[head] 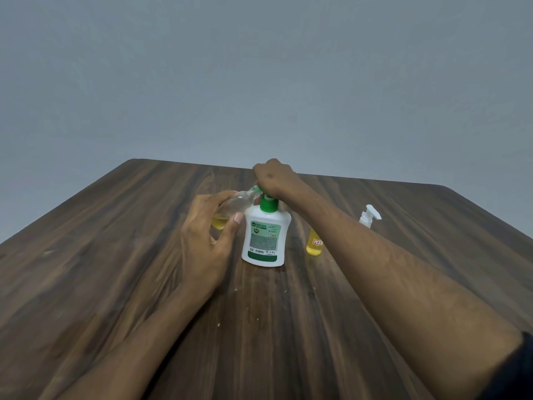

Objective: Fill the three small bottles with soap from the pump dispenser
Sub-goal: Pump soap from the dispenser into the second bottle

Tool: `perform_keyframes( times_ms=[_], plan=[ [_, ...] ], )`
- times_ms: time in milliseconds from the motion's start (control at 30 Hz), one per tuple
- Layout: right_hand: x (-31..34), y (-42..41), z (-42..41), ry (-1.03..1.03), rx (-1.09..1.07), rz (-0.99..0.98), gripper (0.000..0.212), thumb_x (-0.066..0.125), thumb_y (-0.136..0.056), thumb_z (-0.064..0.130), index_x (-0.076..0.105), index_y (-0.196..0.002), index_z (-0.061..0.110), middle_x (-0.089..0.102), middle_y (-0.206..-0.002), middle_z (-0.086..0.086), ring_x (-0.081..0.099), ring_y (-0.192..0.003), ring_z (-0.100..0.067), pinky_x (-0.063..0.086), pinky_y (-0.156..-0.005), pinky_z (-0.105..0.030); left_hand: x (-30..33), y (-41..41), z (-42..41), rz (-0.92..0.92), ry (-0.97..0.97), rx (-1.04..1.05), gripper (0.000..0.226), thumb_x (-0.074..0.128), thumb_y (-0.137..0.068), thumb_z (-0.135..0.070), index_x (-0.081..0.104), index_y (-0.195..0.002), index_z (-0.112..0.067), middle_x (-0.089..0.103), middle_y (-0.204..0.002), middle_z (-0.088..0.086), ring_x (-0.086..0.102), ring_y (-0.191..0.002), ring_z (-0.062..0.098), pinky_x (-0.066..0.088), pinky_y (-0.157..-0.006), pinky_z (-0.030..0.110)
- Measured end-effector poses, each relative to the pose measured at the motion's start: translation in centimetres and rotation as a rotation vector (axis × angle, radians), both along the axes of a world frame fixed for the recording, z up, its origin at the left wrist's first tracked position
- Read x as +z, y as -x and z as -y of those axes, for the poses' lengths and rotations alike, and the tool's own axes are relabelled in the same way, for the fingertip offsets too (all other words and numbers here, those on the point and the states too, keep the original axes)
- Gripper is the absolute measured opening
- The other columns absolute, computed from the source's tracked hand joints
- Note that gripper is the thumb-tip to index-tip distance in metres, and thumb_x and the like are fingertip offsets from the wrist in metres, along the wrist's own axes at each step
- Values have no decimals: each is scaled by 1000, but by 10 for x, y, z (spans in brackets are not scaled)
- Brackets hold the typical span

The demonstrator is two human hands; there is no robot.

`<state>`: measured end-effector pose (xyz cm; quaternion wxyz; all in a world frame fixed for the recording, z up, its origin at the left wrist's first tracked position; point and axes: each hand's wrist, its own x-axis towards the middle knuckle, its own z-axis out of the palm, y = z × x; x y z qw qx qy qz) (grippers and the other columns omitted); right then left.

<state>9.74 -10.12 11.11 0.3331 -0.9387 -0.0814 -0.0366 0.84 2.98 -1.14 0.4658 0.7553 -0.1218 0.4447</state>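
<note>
A white pump dispenser (264, 238) with a green pump head stands upright at the table's middle. My right hand (274, 177) rests on top of the green pump head, fingers curled over it. My left hand (206, 226) holds a small clear bottle (235, 206) tilted, its mouth up against the pump's spout; yellow soap lies in its lower end. A second small bottle (314, 243) filled with yellow soap stands right of the dispenser, partly hidden by my right forearm. I see no third small bottle.
A white pump cap (370, 215) stands on the dark wooden table (115, 255) behind my right forearm, toward the right. The table's far edge runs just behind my hands; a plain grey wall rises beyond it.
</note>
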Motion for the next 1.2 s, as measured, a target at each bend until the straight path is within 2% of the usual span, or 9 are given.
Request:
perform_keyframes(
  times_ms=[67,200,300,500,733,867,967,1033,1200],
  plan=[
    [-2,1,2,9,12,-15,27,37,-98,23,47,-75,13,58,-87,-8,47,-74,-21,35,-62,-32,-1,-1,0,-20,-7,-8,32,69,-99,-24,71,-129,-15,67,-118,-3,65,-107,8,48,-85,17],
    [5,-1,1,19,2,17,25,38,-97,25,46,-76,14,64,-97,-10,48,-71,-20,34,-60,-31,1,0,2,16,-2,11,30,70,-100,-22,72,-128,-12,68,-118,-1,65,-107,9,47,-85,16],
    [2,1,1,9,5,2,27,38,-98,23,43,-74,13,57,-85,-7,45,-71,-22,32,-59,-31,1,-1,1,6,-6,6,30,70,-99,-21,72,-128,-12,68,-118,0,65,-107,9,46,-87,12],
    [6,2,-1,35,-7,2,25,38,-96,27,47,-77,14,67,-101,-11,52,-78,-24,40,-72,-35,1,1,0,10,5,1,30,70,-100,-23,71,-128,-15,68,-117,-4,65,-107,8,47,-84,15],
    [4,4,0,73,-9,-17,27,38,-98,23,43,-74,14,53,-82,-5,49,-84,-27,38,-73,-35,-1,-1,-1,3,-3,-12,30,69,-100,-25,71,-128,-16,68,-117,-4,66,-108,7,50,-85,20],
    [9,6,-2,64,-34,7,24,37,-97,28,43,-77,16,56,-88,-6,54,-86,-27,44,-85,-41,3,2,2,34,2,6,29,70,-99,-23,72,-127,-14,68,-116,-3,65,-107,9,49,-85,22],
    [6,8,-2,84,-13,-20,26,37,-99,23,43,-75,14,50,-82,-4,49,-84,-27,40,-74,-36,2,0,1,18,-8,10,29,70,-99,-23,72,-126,-13,69,-116,-2,65,-105,8,49,-84,21],
    [5,9,-2,103,-1,-35,27,36,-100,22,44,-76,14,48,-82,-4,48,-88,-27,36,-73,-35,0,0,1,6,-4,1,29,69,-99,-23,72,-126,-13,69,-116,-2,65,-105,7,50,-83,22],
    [12,10,0,57,-6,-13,19,38,-99,26,49,-96,10,49,-82,-3,46,-74,-19,34,-63,-32,4,3,3,41,-13,24,28,71,-99,-19,72,-126,-12,68,-115,-3,64,-105,5,47,-85,17]
  ],
)
